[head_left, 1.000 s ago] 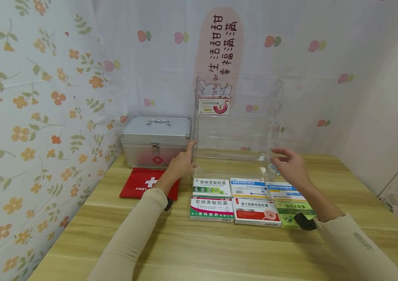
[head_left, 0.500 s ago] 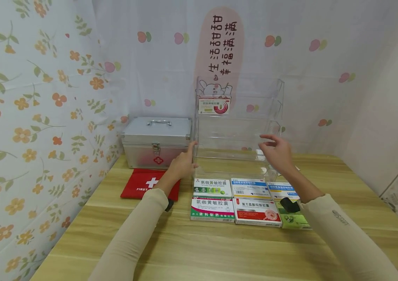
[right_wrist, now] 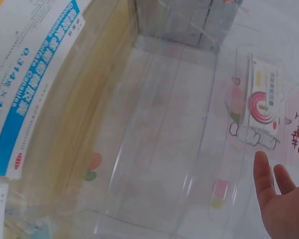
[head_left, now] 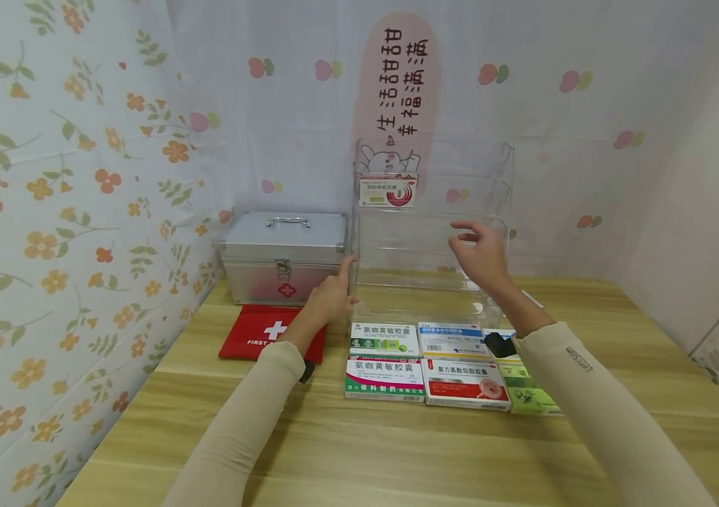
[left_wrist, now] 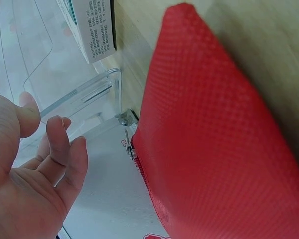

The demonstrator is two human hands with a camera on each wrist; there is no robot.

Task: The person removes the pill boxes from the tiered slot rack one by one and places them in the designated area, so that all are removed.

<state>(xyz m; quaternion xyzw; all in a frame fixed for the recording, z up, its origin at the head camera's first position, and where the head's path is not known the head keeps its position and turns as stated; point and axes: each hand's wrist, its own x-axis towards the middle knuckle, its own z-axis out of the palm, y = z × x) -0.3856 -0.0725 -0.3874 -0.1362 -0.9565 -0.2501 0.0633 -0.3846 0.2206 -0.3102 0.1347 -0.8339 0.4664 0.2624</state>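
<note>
A clear tiered rack (head_left: 429,229) stands at the back of the table, with one white-and-red medicine box (head_left: 388,191) in an upper tier at its left. My left hand (head_left: 329,299) is at the rack's left side; in the left wrist view its thumb and curled fingers (left_wrist: 60,137) lie on either side of the clear panel (left_wrist: 82,94). My right hand (head_left: 479,257) hovers before the rack's right half, index finger and thumb apart and nothing between them. The right wrist view shows its fingers (right_wrist: 264,177) spread near the medicine box.
Two rows of medicine boxes lie before the rack, including a green-and-white box (head_left: 383,341), a red-and-white box (head_left: 467,384) and a green box (head_left: 527,387). A silver first aid case (head_left: 283,257) and a red pouch (head_left: 248,338) are at the left.
My right hand has moved left and up, from beside the rack's lower right to the front of its middle tiers. My left hand keeps its place at the rack's side.
</note>
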